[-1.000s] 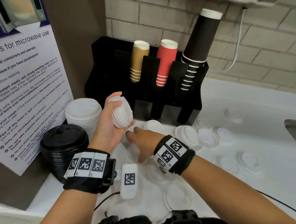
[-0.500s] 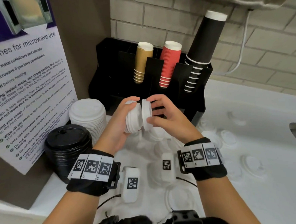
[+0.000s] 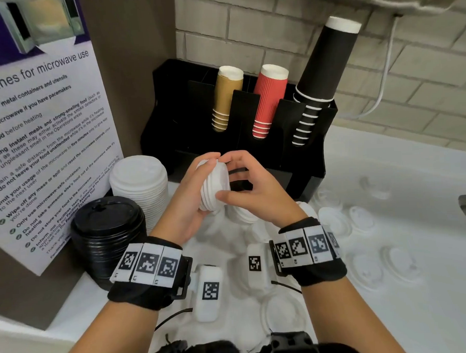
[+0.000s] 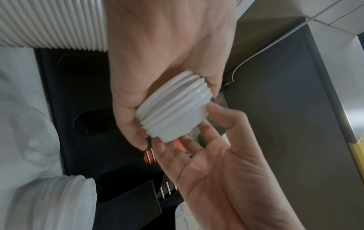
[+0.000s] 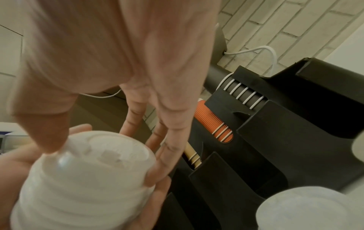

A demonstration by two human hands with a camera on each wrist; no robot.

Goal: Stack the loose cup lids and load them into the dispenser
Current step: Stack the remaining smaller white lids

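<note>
Now the left hand (image 3: 186, 203) cups a light, slippery lid stack (image 3: 213, 186) near the dispenser (image 3: 310, 156), the right hand (image 3: 254, 191) pinching its newest lid's flimsy rim, best held edgewise.

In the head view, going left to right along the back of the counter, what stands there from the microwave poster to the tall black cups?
Microwave poster → black lid stack → white lid stack → tan cups → red cups → black cups, the three cup stacks sitting in the black dispenser.
</note>
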